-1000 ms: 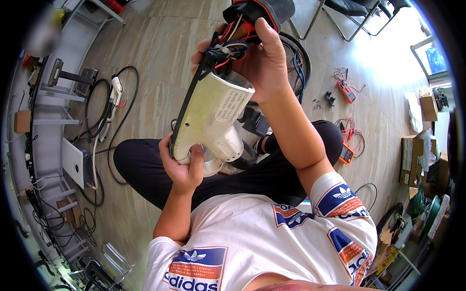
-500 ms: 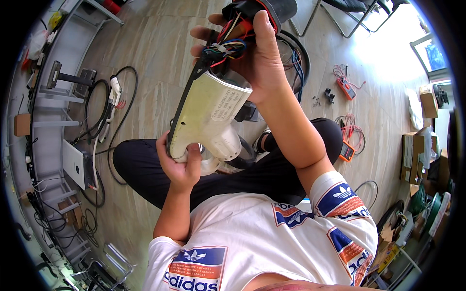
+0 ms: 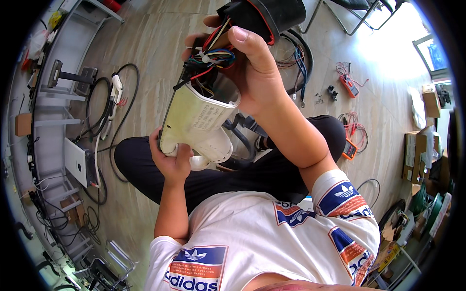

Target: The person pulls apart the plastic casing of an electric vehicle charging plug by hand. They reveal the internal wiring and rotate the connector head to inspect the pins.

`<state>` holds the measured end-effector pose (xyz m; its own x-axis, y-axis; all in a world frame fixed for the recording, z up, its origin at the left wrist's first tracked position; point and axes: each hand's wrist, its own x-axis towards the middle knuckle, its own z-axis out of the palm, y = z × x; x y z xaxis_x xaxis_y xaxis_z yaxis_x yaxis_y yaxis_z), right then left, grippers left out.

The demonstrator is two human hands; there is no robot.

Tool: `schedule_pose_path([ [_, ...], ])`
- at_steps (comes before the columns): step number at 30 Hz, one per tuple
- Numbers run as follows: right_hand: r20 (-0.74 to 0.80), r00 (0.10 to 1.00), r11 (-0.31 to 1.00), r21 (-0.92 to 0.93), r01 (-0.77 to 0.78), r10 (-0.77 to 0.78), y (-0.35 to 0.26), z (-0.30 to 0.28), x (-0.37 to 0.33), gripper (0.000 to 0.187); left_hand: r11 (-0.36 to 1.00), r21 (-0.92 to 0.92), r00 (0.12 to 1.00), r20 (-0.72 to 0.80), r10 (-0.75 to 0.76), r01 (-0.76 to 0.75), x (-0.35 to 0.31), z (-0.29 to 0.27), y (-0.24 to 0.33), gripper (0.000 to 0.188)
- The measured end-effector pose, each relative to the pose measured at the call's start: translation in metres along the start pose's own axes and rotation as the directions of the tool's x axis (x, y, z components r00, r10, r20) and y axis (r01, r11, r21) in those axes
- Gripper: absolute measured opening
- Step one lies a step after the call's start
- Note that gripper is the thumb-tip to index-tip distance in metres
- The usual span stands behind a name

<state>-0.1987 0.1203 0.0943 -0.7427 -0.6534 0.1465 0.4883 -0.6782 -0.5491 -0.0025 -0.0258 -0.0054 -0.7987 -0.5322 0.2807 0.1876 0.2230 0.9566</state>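
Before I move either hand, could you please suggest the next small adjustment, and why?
While the left hand grips the pale housing, I'd probably have the right hand ease the bundled wires clear of the housing's open rim: they crowd the gap between that opening and the black end piece, and could get pinched.

On the beige, wood-grain tiled floor (image 3: pixel 160 48), at right, we locate an orange-and-black handheld multimeter (image 3: pixel 349 149) just beside its tangled red test leads (image 3: pixel 350 125). Farther off lies a second, red-orange handheld multimeter (image 3: pixel 348 87); near it we note a small black plastic part (image 3: pixel 332 92). At the right edge we identify an open brown cardboard box (image 3: pixel 416 156). At left we find a white, pistol-shaped plastic connector (image 3: pixel 117 88), a flat white rectangular unit (image 3: pixel 75 159) and grey metal framing (image 3: pixel 60 98). At top right stands a black-seated chair (image 3: pixel 353 4) with tubular metal legs.
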Motion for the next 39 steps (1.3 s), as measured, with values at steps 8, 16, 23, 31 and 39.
schedule_pose_path([
  [8,0.089,0.996,0.998,-0.052,0.019,-0.014,0.006,0.004,-0.006,0.053,0.999,0.043,0.998,-0.060,0.029,-0.026,0.002,-0.009,-0.009,0.055],
  [16,0.229,0.973,0.990,-0.123,0.063,-0.033,0.011,-0.004,0.006,0.061,0.982,0.183,0.994,-0.089,0.064,-0.047,0.017,-0.015,-0.009,0.050],
  [23,0.164,0.986,0.915,-0.401,0.039,0.030,0.009,-0.005,0.007,0.060,0.982,0.188,0.990,-0.135,0.045,-0.019,0.016,-0.017,-0.009,0.048],
  [31,0.190,0.981,0.902,-0.416,0.116,-0.038,0.007,-0.013,0.014,0.058,0.998,0.029,0.994,-0.098,-0.053,0.057,0.012,-0.010,-0.008,0.047],
  [39,0.226,0.974,0.905,-0.410,0.117,-0.024,0.004,-0.025,0.020,0.058,0.997,-0.038,0.996,-0.049,-0.075,0.073,0.015,-0.007,-0.008,0.045],
])
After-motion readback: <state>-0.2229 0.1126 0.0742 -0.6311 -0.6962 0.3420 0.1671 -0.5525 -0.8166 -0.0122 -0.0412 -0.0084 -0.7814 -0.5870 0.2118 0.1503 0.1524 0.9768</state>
